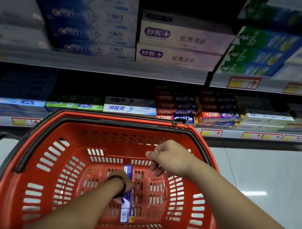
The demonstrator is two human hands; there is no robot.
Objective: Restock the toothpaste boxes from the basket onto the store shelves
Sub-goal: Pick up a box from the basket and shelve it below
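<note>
Because the toothpaste box (126,211) lies flat on the floor of the red basket (7,181), long axis running from the near wall toward the far wall, the left hand (123,185) is the nearer one: it sits over the box's middle, fingers apparently curled round it. The right hand (168,160) hovers over the basket's far right side, loosely curled and holding nothing. The lift probably has to go straight up past the rim.

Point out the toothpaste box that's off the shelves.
The blue-and-white box in the red basket, held by the left hand; all others sit on shelves.
</note>
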